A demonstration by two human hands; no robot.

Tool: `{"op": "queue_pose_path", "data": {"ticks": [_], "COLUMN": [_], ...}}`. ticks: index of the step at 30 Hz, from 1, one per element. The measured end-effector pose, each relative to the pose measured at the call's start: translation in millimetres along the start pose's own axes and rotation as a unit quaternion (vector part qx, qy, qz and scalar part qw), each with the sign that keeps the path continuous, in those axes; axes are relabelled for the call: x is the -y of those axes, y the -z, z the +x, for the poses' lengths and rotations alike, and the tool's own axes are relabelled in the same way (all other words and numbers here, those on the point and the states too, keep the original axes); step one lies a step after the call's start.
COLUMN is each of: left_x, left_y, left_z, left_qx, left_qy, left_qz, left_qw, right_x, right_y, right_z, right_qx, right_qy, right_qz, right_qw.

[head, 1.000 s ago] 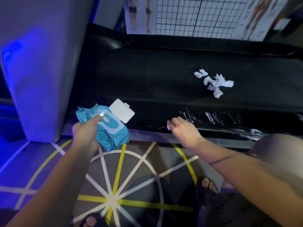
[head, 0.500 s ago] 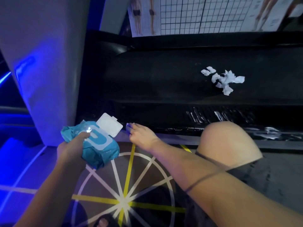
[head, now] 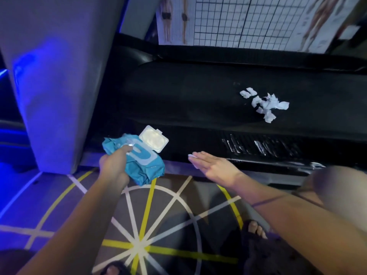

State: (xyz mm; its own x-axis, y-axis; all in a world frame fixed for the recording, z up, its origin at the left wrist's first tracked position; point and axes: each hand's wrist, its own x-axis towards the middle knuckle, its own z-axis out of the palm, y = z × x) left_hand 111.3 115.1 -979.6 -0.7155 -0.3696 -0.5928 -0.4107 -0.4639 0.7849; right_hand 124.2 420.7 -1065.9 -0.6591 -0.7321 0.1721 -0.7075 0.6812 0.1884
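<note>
My left hand [head: 116, 165] grips a blue pack of wet wipes [head: 139, 159] from below, thumb on its top face. The pack's white flip lid [head: 153, 141] stands open toward the black treadmill deck [head: 188, 100]. My right hand [head: 214, 167] hovers to the right of the pack with fingers held straight and flat, pointing left, holding nothing. Several torn white paper scraps [head: 265, 105] lie on the black belt, further back and to the right.
A grey upright column [head: 55, 76] stands at the left. A grid wall chart [head: 248, 20] hangs behind the treadmill. The floor mat bears white and yellow radial lines [head: 139, 239]. My knee [head: 341, 187] is at the right, my sandalled foot [head: 256, 231] below.
My right hand has drawn away from the pack toward the right and flattened out. The pack in my left hand sits higher and further right in view, and my knee has dropped toward the right edge.
</note>
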Motion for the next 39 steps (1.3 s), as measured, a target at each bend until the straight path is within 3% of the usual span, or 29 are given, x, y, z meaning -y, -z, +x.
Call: {"op": "queue_pose_path", "data": {"ticks": [8, 15, 21, 28, 34, 39], "left_x": [1.5, 1.1, 1.5, 6.3, 19.0, 30.7], "left_y": [7.0, 19.6, 19.6, 8.5, -30.4, -63.9], "left_z": [-3.7, -8.7, -21.0, -10.0, -14.8, -21.3], "left_qx": [-0.032, -0.057, -0.053, -0.045, -0.001, 0.051], "left_qy": [0.023, 0.030, 0.024, 0.013, 0.016, 0.017], "left_qz": [0.023, 0.035, 0.047, 0.053, 0.053, 0.061], "left_qw": [0.999, 0.997, 0.997, 0.997, 0.998, 0.997], "right_x": [-26.0, 2.4, 42.6, 12.0, -17.6, -33.5], "right_y": [13.9, 3.1, -23.0, -19.5, 6.4, 24.1], "right_z": [-40.9, 27.5, 62.3, -0.5, -79.1, -129.4], "right_qx": [-0.025, -0.045, 0.026, 0.067, 0.079, 0.087], "right_qy": [-0.031, -0.049, 0.008, 0.008, -0.091, -0.161], "right_qz": [0.000, 0.091, -0.050, -0.128, -0.037, -0.025], "right_qw": [0.999, 0.994, 0.998, 0.989, 0.992, 0.983]}}
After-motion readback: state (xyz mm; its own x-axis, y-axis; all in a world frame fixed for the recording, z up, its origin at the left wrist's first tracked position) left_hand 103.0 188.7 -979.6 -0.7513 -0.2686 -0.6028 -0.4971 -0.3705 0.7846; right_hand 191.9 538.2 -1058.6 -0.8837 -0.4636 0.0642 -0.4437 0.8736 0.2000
